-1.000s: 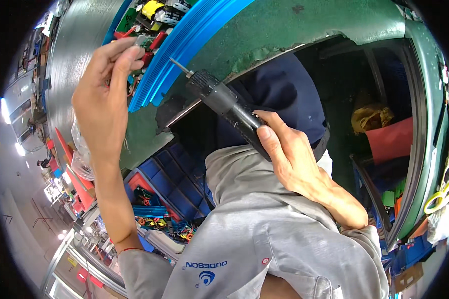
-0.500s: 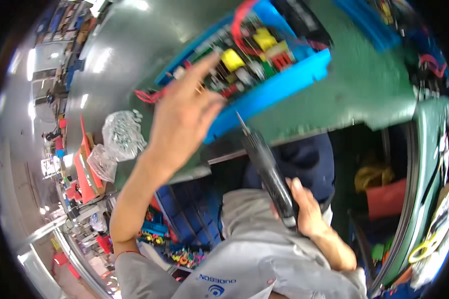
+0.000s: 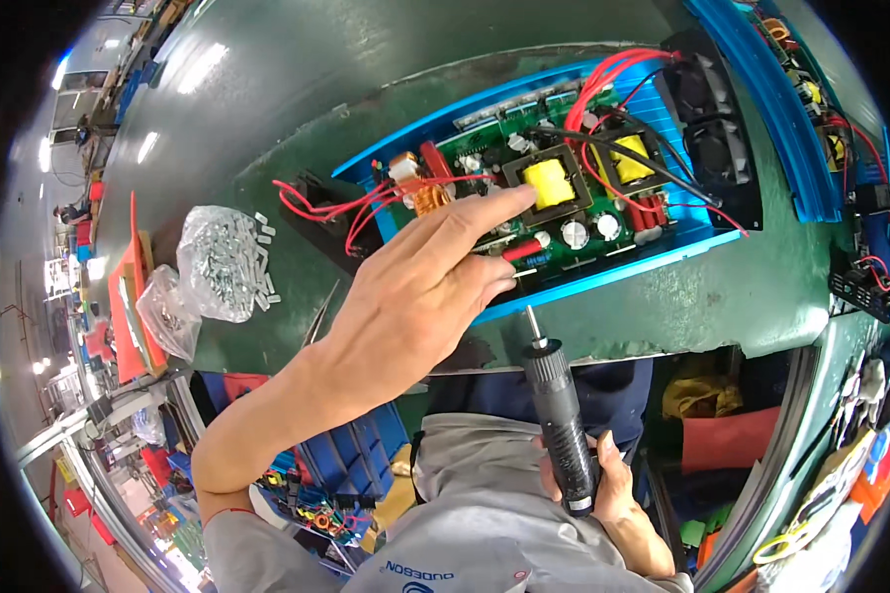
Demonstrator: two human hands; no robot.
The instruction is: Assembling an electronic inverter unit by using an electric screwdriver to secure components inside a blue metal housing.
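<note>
A blue metal case [image 3: 618, 259] lies on the green table, with a green circuit board [image 3: 588, 212] inside it. Yellow-wrapped transformers [image 3: 549, 185], capacitors and red and black wires [image 3: 603, 94] crowd the board. Over the board's near left part reaches my left hand [image 3: 415, 287], fingers apart and holding nothing. Its index fingertip is at the left transformer; touching or just above, I cannot tell. My right hand [image 3: 608, 484] grips a black electric screwdriver [image 3: 562, 425] by its lower body. The bit points away from me, near the case's front wall.
Left on the table lies a clear bag [image 3: 218, 262] spilling small metal pieces, with a smaller clear bag [image 3: 168, 314] beside it. Tweezers [image 3: 321, 314] lie left of my wrist. A black fan panel [image 3: 714, 128] adjoins the case's right end. Another blue case [image 3: 776, 109] stands far right.
The case now appears farther right and more level in view. My left hand has shifted right over the board. The screwdriver in my right hand has moved lower and turned more upright.
</note>
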